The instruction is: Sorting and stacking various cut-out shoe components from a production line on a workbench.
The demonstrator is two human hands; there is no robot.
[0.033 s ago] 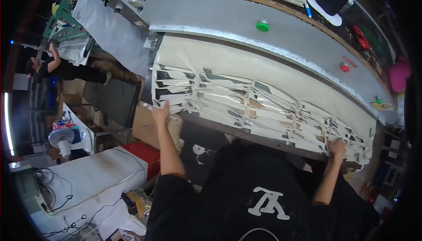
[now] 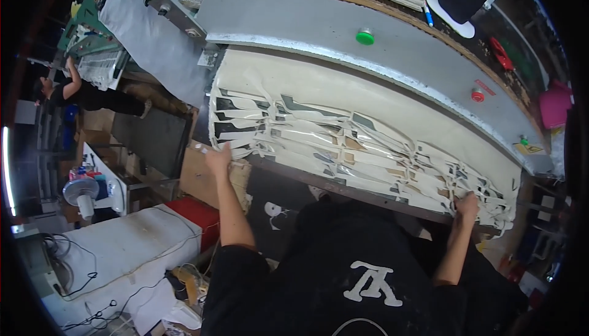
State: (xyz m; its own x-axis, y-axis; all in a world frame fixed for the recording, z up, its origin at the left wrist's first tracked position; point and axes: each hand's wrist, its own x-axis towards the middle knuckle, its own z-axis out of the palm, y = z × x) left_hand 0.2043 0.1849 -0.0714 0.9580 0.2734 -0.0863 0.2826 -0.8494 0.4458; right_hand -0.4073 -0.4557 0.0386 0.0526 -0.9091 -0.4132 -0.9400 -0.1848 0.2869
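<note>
Cream sheet (image 2: 294,69), one, thin and flexible in look: lay spread between the two hands and beyond the fingers, on a dark bed (image 2: 343,185). Solid in the half farther from the fingers; cut into openings and narrow, twisted strips in the half nearer them.

Left hand (image 2: 219,161), one: at the near left corner, digits bent and touching the rim. How tightly they were closed, and whether they had hold of the sheet alone or the bed's edge too, could not be told.

Right hand (image 2: 467,206), one: digits curled in close, little gap showing, with hold of bunched strips near the right end.

Grey beam (image 2: 276,23), one: ran across beyond both hands, well apart from the fingers. Green button (image 2: 365,37) on its face, ahead of the space between the hands; red button (image 2: 477,95), ahead of the right fingers.

Handling note, by judgement: the strips looked the weak part. Good practice called for a full-fingered grip on several strips at once, both hands level and drawing evenly, since a pull from the right fingers alone could have skewed the sheet or torn a strip.
</note>
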